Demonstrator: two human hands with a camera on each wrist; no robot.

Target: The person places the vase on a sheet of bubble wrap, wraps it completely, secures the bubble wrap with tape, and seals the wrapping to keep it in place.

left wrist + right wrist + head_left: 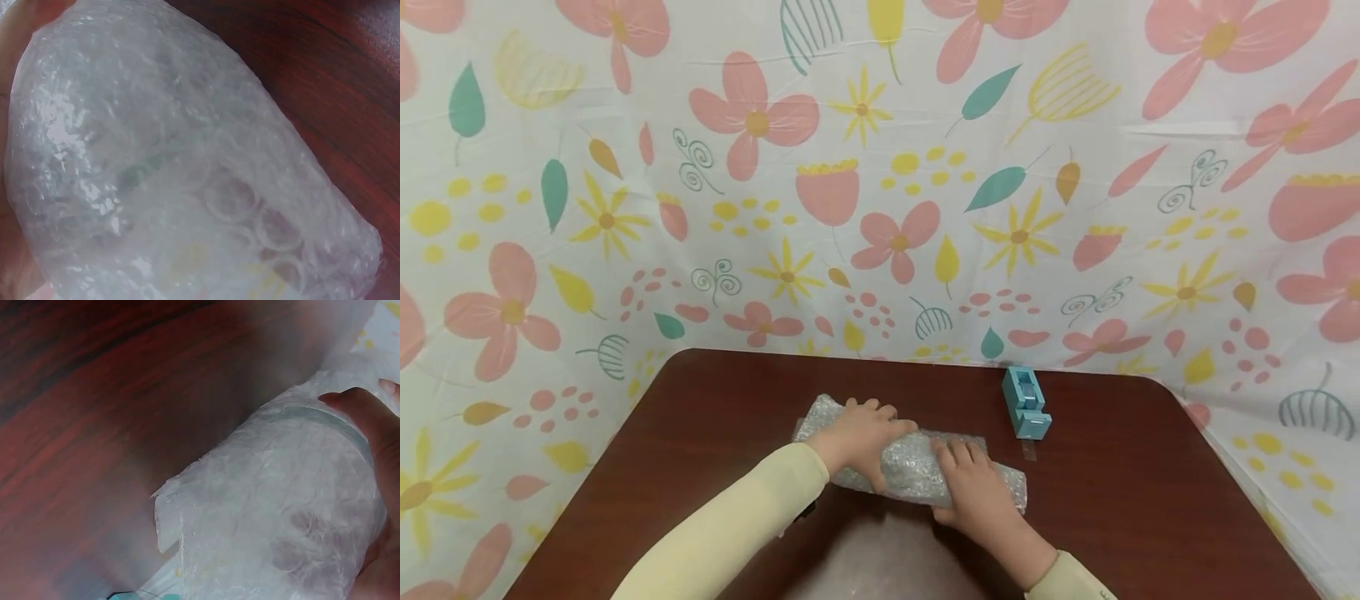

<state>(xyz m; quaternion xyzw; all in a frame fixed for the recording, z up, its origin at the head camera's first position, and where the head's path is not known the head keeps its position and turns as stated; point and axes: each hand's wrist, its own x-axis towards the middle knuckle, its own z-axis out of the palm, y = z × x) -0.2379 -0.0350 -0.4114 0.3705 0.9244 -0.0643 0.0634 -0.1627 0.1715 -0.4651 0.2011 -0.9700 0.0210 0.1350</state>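
A roll of clear bubble wrap [913, 468] lies slantwise near the middle of the dark table. Over its left half, my left hand [865, 437] grips it, thumb on the near side and fingers across the top. The right hand [976, 492] holds the right half in the same way. In the left wrist view the bubble wrap [156, 125] fills most of the frame, with large bubbles and a faint green band showing through. The right wrist view shows one loose end of the wrap [172, 519] and a grey-green band near the fingers. What lies inside is hidden.
A light blue tape dispenser [1027, 404] stands at the back right of the brown table [1120, 483], a short tape strip [1029, 451] sticking out toward me. Behind the table hangs a flowered cloth [880, 208]. A flat plastic edge [966, 439] shows behind the roll.
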